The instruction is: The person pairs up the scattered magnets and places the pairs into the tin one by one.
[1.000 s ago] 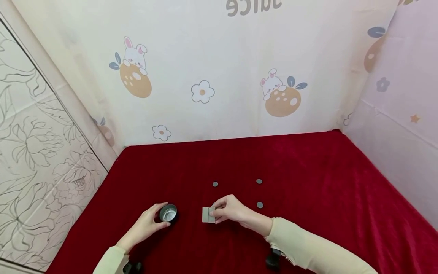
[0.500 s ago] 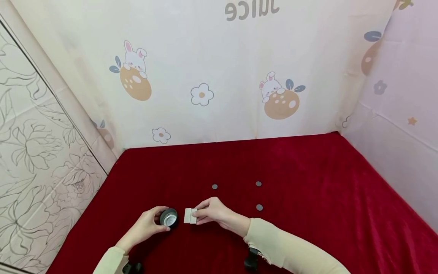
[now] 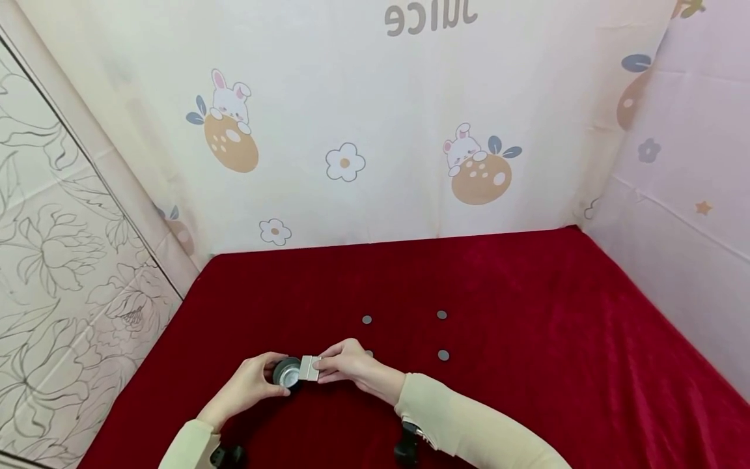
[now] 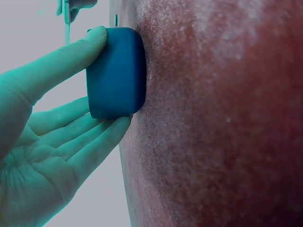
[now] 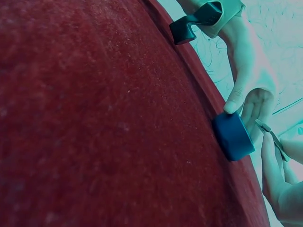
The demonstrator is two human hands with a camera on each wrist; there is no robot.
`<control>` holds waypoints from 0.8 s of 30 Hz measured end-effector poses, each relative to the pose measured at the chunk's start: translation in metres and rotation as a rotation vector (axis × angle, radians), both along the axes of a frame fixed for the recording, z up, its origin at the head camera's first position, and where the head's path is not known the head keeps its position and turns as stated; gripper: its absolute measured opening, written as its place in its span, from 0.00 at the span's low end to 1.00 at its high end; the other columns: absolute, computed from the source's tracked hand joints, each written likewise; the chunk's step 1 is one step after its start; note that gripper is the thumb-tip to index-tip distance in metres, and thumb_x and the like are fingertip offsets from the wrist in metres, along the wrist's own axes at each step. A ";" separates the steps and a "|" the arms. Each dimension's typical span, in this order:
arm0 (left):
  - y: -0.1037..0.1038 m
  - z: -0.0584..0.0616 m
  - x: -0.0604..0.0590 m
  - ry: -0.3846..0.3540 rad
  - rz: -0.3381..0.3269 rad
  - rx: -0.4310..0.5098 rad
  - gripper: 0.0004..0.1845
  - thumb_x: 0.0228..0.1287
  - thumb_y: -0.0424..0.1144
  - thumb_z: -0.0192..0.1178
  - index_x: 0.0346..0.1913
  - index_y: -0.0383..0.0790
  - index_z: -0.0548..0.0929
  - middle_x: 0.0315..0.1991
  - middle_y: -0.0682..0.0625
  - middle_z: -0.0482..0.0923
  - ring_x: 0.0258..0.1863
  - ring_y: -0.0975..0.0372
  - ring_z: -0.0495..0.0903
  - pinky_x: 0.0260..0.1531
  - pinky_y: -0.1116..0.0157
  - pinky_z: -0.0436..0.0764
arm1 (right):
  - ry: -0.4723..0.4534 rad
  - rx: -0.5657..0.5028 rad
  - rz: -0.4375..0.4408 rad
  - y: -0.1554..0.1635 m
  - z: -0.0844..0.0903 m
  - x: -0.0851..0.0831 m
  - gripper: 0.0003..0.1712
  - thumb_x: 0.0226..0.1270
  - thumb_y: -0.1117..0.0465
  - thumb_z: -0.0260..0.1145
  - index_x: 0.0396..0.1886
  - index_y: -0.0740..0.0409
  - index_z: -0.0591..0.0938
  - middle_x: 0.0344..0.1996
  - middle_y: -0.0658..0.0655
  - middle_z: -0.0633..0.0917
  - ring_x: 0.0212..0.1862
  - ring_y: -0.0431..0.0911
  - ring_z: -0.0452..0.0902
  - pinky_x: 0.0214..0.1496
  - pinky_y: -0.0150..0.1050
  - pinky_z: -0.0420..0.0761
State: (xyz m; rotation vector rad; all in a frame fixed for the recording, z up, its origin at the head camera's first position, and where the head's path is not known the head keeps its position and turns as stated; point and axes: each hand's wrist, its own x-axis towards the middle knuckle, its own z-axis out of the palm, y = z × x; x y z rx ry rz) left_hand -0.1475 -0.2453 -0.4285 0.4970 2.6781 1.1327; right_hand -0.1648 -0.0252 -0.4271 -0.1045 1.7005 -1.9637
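Red velvet cloth (image 3: 527, 299) lay underfoot as my left hand (image 3: 246, 384) gripped the small round tin (image 3: 287, 372) steady while my right hand (image 3: 346, 365) pinched the pale card (image 3: 308, 368), best tipped slowly over its rim.

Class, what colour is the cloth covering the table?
Deep red cloth; clearest in the head view.

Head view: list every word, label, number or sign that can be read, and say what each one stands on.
"juice": grey letters printed upside down on the backdrop cloth, cut off by the top edge of the picture.
No text can be read on the small tin, the pale card or the grey discs; they are too small to tell.
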 end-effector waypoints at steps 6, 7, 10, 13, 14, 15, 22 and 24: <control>0.000 0.000 0.000 0.001 0.005 0.004 0.30 0.42 0.40 0.70 0.50 0.30 0.73 0.45 0.41 0.75 0.40 0.55 0.77 0.33 0.68 0.77 | 0.000 0.009 -0.022 -0.009 -0.006 -0.001 0.11 0.53 0.74 0.62 0.37 0.78 0.78 0.28 0.66 0.81 0.29 0.52 0.81 0.34 0.42 0.80; 0.000 0.000 0.000 0.001 0.006 0.006 0.30 0.42 0.40 0.70 0.50 0.30 0.73 0.45 0.41 0.75 0.40 0.55 0.77 0.33 0.68 0.77 | -0.005 0.011 -0.025 -0.010 -0.007 -0.001 0.11 0.53 0.74 0.62 0.36 0.78 0.78 0.28 0.66 0.81 0.29 0.52 0.81 0.33 0.42 0.80; 0.001 -0.001 0.000 -0.004 0.005 0.022 0.31 0.42 0.39 0.70 0.50 0.30 0.72 0.45 0.40 0.75 0.40 0.55 0.77 0.33 0.69 0.77 | -0.015 0.016 -0.030 -0.013 -0.010 -0.001 0.10 0.53 0.74 0.62 0.36 0.78 0.79 0.28 0.67 0.81 0.28 0.52 0.81 0.34 0.42 0.80; 0.001 -0.002 0.000 -0.002 0.006 0.029 0.31 0.42 0.39 0.70 0.50 0.29 0.72 0.45 0.40 0.75 0.40 0.54 0.78 0.34 0.69 0.77 | -0.022 0.025 -0.036 -0.016 -0.011 -0.002 0.11 0.53 0.74 0.63 0.37 0.77 0.79 0.27 0.67 0.81 0.28 0.52 0.81 0.33 0.43 0.80; 0.001 -0.002 0.000 -0.001 0.006 0.030 0.31 0.42 0.39 0.70 0.50 0.29 0.73 0.45 0.40 0.75 0.40 0.54 0.78 0.34 0.69 0.77 | -0.019 0.030 -0.038 -0.017 -0.012 -0.003 0.11 0.53 0.74 0.63 0.36 0.77 0.79 0.27 0.67 0.81 0.28 0.52 0.81 0.33 0.43 0.80; 0.001 -0.003 0.000 0.002 0.008 0.030 0.31 0.42 0.39 0.70 0.50 0.29 0.73 0.45 0.40 0.75 0.40 0.54 0.78 0.34 0.69 0.77 | -0.019 0.034 -0.042 -0.019 -0.012 -0.003 0.11 0.52 0.74 0.63 0.36 0.77 0.79 0.27 0.67 0.81 0.28 0.52 0.81 0.33 0.43 0.80; -0.001 -0.004 0.000 0.002 0.005 0.032 0.31 0.41 0.40 0.70 0.50 0.30 0.73 0.45 0.40 0.74 0.40 0.54 0.78 0.34 0.69 0.77 | -0.003 0.033 -0.080 -0.029 -0.015 -0.002 0.09 0.50 0.75 0.64 0.33 0.77 0.80 0.25 0.65 0.82 0.26 0.51 0.81 0.30 0.41 0.80; -0.001 -0.004 0.000 0.001 0.004 0.035 0.31 0.41 0.40 0.70 0.50 0.30 0.73 0.45 0.40 0.74 0.40 0.55 0.78 0.33 0.69 0.77 | 0.013 0.041 -0.090 -0.031 -0.015 -0.001 0.09 0.49 0.75 0.65 0.32 0.76 0.81 0.24 0.64 0.82 0.24 0.49 0.81 0.29 0.40 0.80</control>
